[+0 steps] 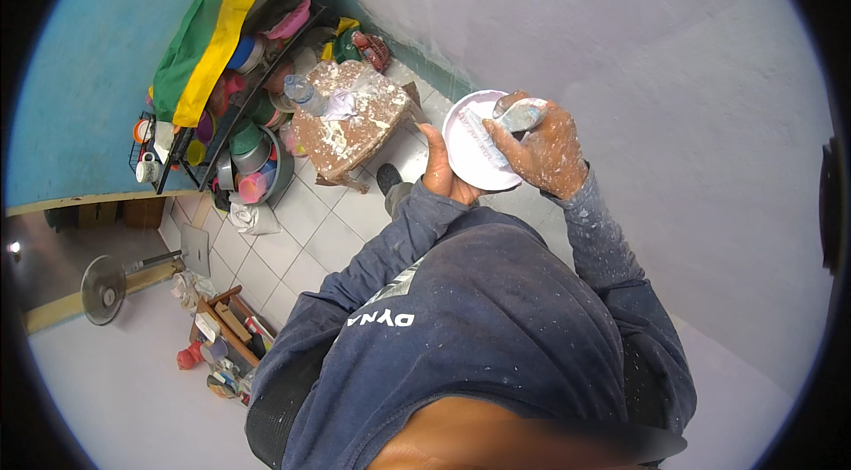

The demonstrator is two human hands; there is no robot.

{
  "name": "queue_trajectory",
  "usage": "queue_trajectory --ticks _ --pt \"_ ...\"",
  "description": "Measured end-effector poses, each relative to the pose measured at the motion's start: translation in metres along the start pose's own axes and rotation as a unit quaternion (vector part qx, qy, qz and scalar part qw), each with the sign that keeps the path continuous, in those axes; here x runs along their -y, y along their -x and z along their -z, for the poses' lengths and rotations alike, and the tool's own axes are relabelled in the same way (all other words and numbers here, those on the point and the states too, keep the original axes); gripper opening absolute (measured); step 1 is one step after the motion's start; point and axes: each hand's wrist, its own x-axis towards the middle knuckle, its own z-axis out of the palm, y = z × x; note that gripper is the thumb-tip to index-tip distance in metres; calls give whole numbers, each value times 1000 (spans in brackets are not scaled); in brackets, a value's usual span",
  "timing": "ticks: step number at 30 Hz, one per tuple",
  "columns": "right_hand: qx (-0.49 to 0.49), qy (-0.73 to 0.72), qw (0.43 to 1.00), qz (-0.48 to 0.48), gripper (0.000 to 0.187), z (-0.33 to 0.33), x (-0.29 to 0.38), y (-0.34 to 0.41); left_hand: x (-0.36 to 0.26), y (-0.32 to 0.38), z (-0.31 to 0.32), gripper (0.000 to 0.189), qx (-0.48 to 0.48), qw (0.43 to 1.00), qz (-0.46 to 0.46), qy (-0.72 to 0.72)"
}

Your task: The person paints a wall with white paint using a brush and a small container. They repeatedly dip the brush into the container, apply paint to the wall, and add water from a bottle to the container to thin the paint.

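Note:
My left hand (447, 171) supports a round white tub (459, 161) from below and the side, with the thumb up along its wall. Pale lilac-white paint coats the inside of the tub. In my right hand (555, 148) is a paintbrush (522, 115), its handle smeared with paint. The brush's wide bristles (482, 138) lie inside the tub, against the paint or the inner wall; which one I cannot tell. White specks cover my right hand and the sleeve above it.
A pale painted wall (631, 38) rises close on the right. Ahead to the left stands a paint-splashed stool (359, 131) bearing a plastic bottle (304, 94) and a cloth (340, 104). Beyond are a loaded dish rack (246, 98) and a basin of kitchenware (282, 167). A pedestal fan (106, 290) stands at left.

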Motion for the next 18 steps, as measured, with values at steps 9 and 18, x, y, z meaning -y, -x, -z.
queue_trajectory --ticks 9,18 --pt "-33 66 997 36 21 17 5 -5 -3 2 -4 117 -13 999 8 -47" --pt "23 7 999 22 32 5 -2 4 -6 3 -5 120 -2 999 33 -37"
